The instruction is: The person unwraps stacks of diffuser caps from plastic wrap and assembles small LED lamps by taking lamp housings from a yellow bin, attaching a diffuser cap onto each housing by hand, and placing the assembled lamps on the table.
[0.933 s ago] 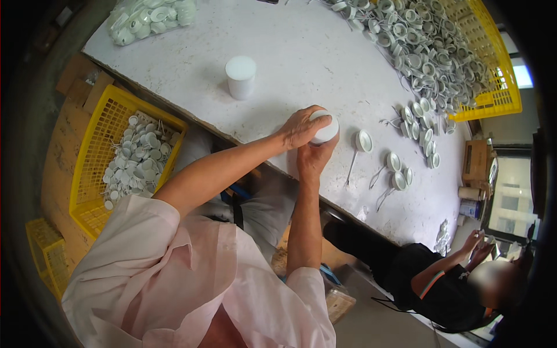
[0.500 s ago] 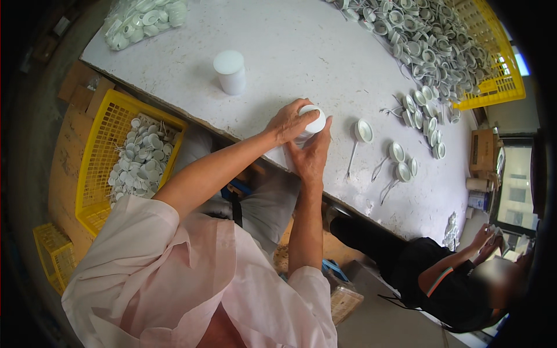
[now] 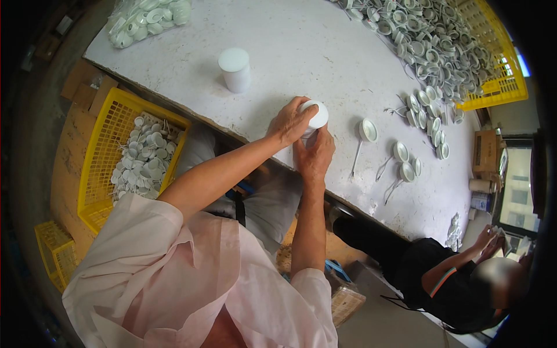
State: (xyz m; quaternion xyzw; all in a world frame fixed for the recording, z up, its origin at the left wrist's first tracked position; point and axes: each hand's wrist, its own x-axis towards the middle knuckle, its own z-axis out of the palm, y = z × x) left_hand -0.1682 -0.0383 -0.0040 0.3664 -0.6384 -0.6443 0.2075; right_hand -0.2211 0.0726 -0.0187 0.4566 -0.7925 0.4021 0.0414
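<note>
Both hands are closed round a white cylinder with a flat round top (image 3: 317,114), held over the table near its front edge. My left hand (image 3: 289,123) wraps its left side, thumb lying across the top. From the near side, my right hand (image 3: 315,155) grips it just below the top. My fingers and palms hide most of its lower part. A second white cylinder (image 3: 234,72), with a slightly wider pale top, stands upright on the table beyond my left hand. Right of my hands lies a single round white cup-shaped piece with a wire tail (image 3: 368,131).
Several similar wired pieces (image 3: 406,168) lie farther right, before a big heap (image 3: 435,46) by a yellow crate (image 3: 510,84). A clear bag of white discs (image 3: 152,20) lies far left. A yellow basket (image 3: 96,165) holds wired pieces. At right sits another person (image 3: 447,284).
The fingers of my right hand have drawn in closer beneath the cylinder's top. The whole view has shifted slightly; the second cylinder stands as before.
</note>
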